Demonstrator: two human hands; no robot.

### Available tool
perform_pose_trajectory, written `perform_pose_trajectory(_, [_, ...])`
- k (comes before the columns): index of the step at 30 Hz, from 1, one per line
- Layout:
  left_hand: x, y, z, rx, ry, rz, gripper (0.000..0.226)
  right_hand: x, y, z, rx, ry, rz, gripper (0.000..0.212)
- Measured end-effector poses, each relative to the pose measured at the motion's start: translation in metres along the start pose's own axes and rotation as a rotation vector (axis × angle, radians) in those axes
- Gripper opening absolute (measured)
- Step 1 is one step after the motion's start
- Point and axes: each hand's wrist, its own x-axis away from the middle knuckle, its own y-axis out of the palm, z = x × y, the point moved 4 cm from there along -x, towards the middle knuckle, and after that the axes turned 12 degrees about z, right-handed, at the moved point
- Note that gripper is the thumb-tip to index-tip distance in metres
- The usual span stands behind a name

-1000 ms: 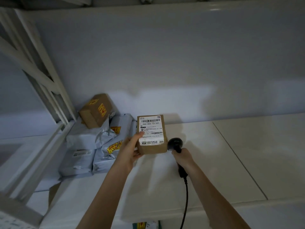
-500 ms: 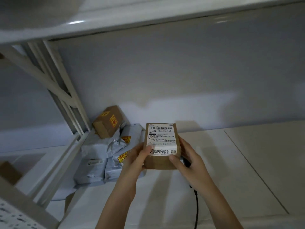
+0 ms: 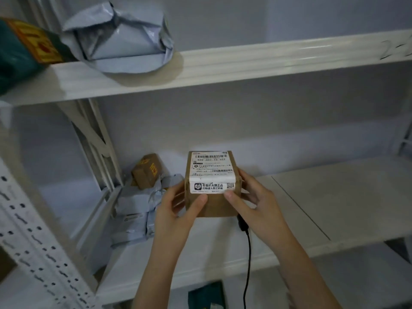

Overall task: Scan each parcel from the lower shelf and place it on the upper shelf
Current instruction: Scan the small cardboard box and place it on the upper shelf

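Cardboard-brown and bearing a white shipping label (image 3: 210, 172), a small box parcel (image 3: 211, 186) is held in the air above the lower shelf (image 3: 334, 208), between a person's two hands. The left hand (image 3: 178, 208) grips its left side, thumb curled onto the front face just under the label; the right hand (image 3: 256, 201) clasps the right side, thumb pressed at the label's lower edge. The label shows a barcode along its top and printed text below.

Beneath the right hand, the dark end of a handheld scanner (image 3: 242, 223) peeks out, and its black cable (image 3: 247, 264) trails down past the shelf edge; whether the right hand also holds it cannot be told.

At the left end of the lower shelf lies a heap of grey mailer bags (image 3: 138, 210), with a second brown box (image 3: 147, 172) marked with yellow tape tilted on top of them. On the upper shelf (image 3: 245, 63) above, a crumpled grey mailer bag (image 3: 124, 39) sits near the front lip, beside a dark green package (image 3: 20, 54) with a yellow and red sticker at the far left. A perforated white upright (image 3: 33, 241) of the rack runs down the lower left.
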Motion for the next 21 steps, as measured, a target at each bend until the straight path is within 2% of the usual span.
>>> perform_pose_trajectory(8, [0.021, -0.019, 0.059, 0.035, 0.077, 0.003, 0.063, 0.021, -0.011, -0.068, 0.069, -0.069, 0.081, 0.056])
perform_pose_trajectory(14, [0.025, -0.021, 0.1, 0.057, 0.174, 0.009, 0.061, 0.016, -0.025, -0.112, 0.089, -0.211, 0.134, 0.039])
perform_pose_trajectory(21, [0.02, -0.016, 0.149, 0.055, 0.279, 0.052, 0.056, -0.003, -0.042, -0.152, -0.007, -0.301, 0.18, 0.043])
